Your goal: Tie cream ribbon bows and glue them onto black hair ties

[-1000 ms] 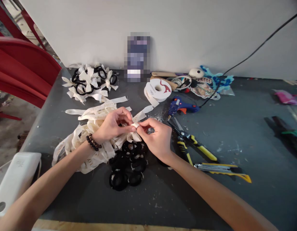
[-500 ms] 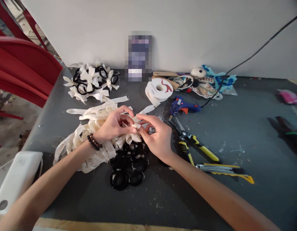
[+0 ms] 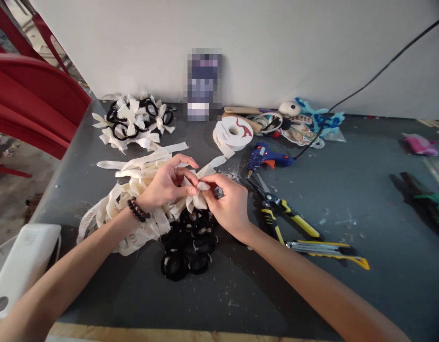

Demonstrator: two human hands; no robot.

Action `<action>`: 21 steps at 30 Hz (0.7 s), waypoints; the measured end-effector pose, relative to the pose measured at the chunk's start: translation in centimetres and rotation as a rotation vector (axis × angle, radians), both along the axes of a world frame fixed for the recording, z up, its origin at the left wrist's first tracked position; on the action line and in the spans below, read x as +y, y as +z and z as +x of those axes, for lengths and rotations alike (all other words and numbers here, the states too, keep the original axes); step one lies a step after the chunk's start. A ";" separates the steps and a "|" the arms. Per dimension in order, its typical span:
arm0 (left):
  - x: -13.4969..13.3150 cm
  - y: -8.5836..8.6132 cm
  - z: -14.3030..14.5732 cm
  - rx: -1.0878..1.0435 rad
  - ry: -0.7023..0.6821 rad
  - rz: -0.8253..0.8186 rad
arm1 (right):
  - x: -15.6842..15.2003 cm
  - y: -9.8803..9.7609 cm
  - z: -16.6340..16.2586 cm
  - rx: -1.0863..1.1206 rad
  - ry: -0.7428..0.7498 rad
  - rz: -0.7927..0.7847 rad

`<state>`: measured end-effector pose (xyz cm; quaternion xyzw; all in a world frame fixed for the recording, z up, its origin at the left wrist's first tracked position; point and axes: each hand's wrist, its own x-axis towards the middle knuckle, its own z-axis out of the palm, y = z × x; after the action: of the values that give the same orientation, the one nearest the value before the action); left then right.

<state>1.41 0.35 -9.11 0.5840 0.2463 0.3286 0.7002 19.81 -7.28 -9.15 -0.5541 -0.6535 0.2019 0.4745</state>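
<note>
Mid-frame, the right hand (image 3: 228,200) pinches a cream ribbon piece (image 3: 203,186); the left hand (image 3: 167,184) curls at its edge, whether gripping I cannot tell. A loosened pinch could drop it onto the ribbon pile (image 3: 134,241).

The ribbon piece (image 3: 203,185) at the fingertips of the right hand (image 3: 229,202) is cream white. Under and around the left hand (image 3: 165,184), the heaped ribbon strips (image 3: 128,242) are cream with printed lettering, while the left wrist's beaded bracelet (image 3: 136,210) mixes black and brown. Nearer than both hands, the hair ties (image 3: 174,278) are black. Beyond the left hand, cream bows (image 3: 132,122) sit among black bands. Beyond the right hand, the spool (image 3: 245,135) is white with a red emblem; to its far right, the glue gun (image 3: 274,158) is blue with an orange trigger. Right of that hand, the scissors (image 3: 303,224) have black-and-yellow handles and the cutter (image 3: 358,260) shows yellow. The tabletop (image 3: 247,294) beneath is dark grey, flecked white.
</note>
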 end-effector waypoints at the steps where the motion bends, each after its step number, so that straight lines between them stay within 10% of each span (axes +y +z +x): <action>1: 0.0 0.0 0.0 -0.002 -0.001 0.010 | 0.0 0.0 0.0 0.019 -0.008 -0.011; 21: -0.4 0.2 0.2 0.035 0.044 0.108 | 0.2 -0.4 0.1 0.176 -0.007 -0.059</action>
<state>1.59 -0.01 -8.90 0.6211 0.2531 0.3468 0.6557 19.95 -7.11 -9.55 -0.5501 -0.6013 0.2673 0.5142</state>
